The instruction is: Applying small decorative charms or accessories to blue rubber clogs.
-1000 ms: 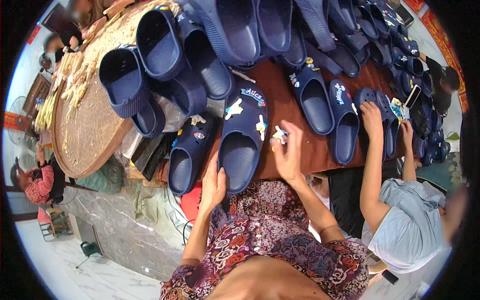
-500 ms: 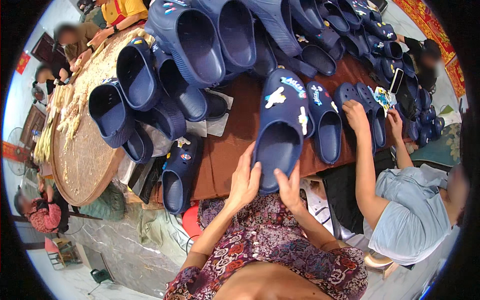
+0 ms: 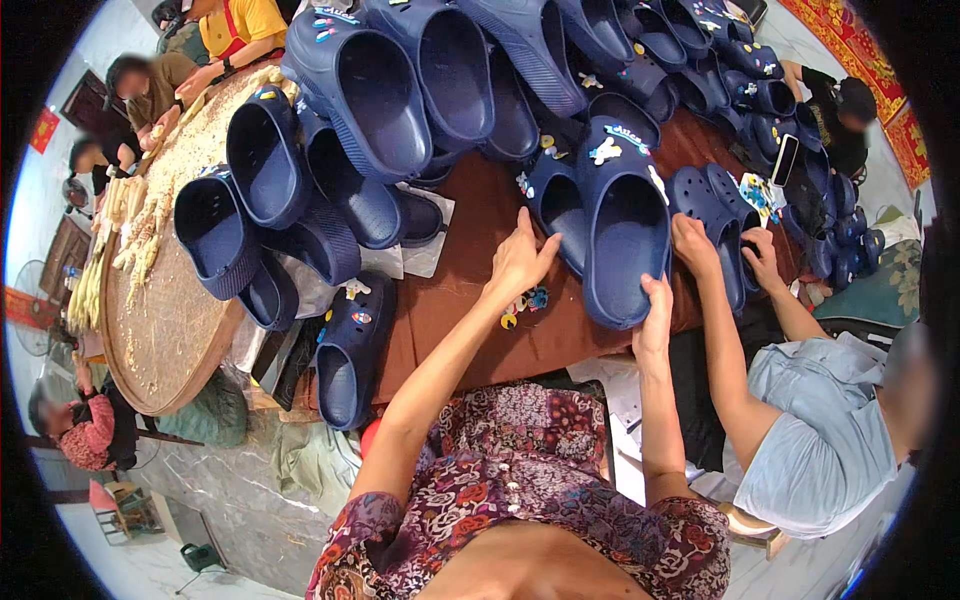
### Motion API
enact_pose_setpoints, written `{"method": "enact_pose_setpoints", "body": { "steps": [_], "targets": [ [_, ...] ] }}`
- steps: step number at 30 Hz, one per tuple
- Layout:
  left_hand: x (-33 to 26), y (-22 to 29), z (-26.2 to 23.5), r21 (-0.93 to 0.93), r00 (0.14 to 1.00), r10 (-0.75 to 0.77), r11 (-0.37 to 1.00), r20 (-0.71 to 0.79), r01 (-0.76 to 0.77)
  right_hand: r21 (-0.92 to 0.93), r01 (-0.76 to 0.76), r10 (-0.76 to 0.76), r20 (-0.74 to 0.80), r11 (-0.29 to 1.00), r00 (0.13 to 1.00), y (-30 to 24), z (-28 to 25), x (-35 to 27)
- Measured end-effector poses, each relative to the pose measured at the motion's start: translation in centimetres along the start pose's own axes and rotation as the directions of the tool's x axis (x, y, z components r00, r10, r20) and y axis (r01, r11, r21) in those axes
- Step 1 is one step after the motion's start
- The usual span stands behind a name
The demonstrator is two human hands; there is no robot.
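Head view: the right hand (image 3: 653, 318) grips a navy clog (image 3: 626, 245) at its heel — the shoe partly covers a second clog (image 3: 562, 225) over brown cloth (image 3: 450, 335). The left hand (image 3: 520, 262) — open, fingers parted — is near small coloured charms (image 3: 538, 297).

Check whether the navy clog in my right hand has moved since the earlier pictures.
Yes. Judged against the round woven tray, the navy clog in your right hand has moved rightward and farther forward, away from you.
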State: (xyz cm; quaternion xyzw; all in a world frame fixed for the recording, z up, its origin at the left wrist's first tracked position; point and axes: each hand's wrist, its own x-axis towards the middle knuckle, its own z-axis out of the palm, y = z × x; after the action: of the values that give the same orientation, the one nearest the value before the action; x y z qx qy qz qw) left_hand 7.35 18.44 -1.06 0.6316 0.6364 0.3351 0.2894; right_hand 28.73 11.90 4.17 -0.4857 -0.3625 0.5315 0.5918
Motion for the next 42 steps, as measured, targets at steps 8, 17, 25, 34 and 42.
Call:
{"method": "enact_pose_setpoints", "body": {
  "steps": [8,17,25,34,42],
  "targets": [
    [3.1,-0.5,2.3,0.040,0.989,-0.145,0.988,-0.032,0.147,-0.141,0.115,-0.110,0.043,0.983,0.993,-1.3,0.2,8.3],
    [2.8,-1.1,1.0,0.005,0.987,-0.140,0.990,-0.079,0.140,-0.398,0.262,-0.235,0.116,0.879,0.965,0.2,1.5,19.0],
    [2.1,-1.3,-0.7,-0.010,0.989,-0.094,0.996,-0.111,0.093,-0.842,0.474,-0.764,0.124,0.257,0.634,1.8,3.1,18.9],
    [2.1,-1.4,-2.3,0.070,0.991,-0.046,0.996,-0.124,0.055,-0.694,0.659,-0.347,0.566,0.288,0.748,0.4,13.4,15.2],
    [2.5,-2.2,-4.1,0.121,0.996,-0.043,0.991,-0.079,0.052,-0.919,0.381,0.098,0.390,0.102,0.916,0.6,20.7,18.3]
  ]
}}
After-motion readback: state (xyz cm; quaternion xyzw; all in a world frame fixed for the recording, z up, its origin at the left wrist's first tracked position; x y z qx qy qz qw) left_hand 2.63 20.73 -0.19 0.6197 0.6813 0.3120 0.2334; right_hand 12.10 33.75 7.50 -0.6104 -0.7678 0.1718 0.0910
